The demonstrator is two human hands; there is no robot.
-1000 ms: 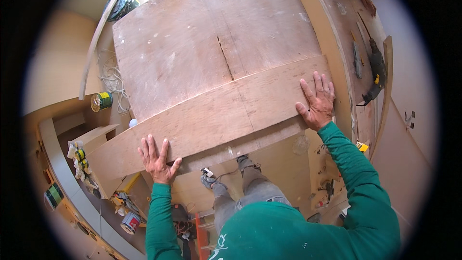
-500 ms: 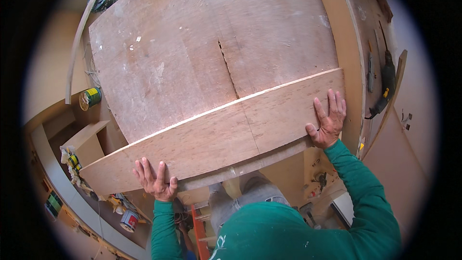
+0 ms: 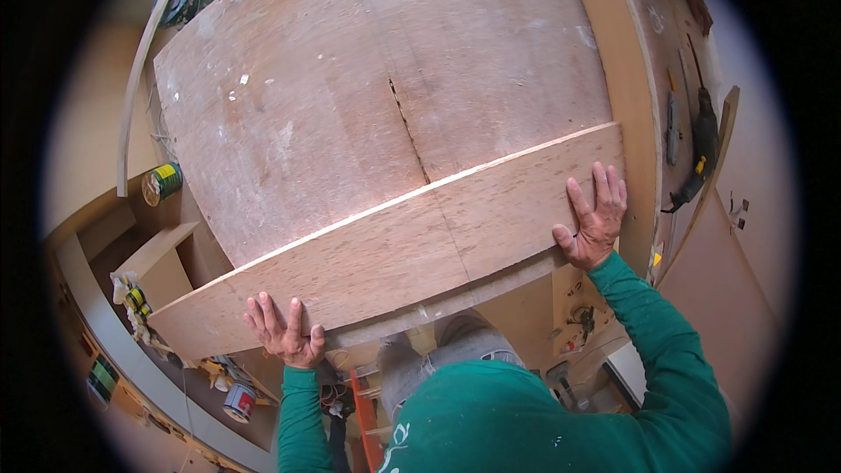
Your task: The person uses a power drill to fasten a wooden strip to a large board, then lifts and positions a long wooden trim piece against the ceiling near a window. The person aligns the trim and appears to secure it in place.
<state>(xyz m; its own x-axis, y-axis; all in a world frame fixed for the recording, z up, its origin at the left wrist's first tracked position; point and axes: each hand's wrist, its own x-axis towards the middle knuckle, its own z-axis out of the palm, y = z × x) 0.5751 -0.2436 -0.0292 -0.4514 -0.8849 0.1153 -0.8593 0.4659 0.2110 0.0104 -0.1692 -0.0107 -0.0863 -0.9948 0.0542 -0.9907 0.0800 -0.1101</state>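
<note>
Fingers (image 3: 602,180) spread, unclenched, the left hand (image 3: 295,342) and right hand (image 3: 597,232) rest on the plank (image 3: 412,245), on the near side of the tabletop (image 3: 307,114). Right of the plank lies 1 drill (image 3: 704,133); beyond the plank's left end, 1 can (image 3: 163,184).

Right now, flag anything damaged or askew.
A dark, ragged slit breaks the otherwise whole-looking wooden sheet, running to the board under the left hand and right hand. The board's left end juts past the sheet.
</note>
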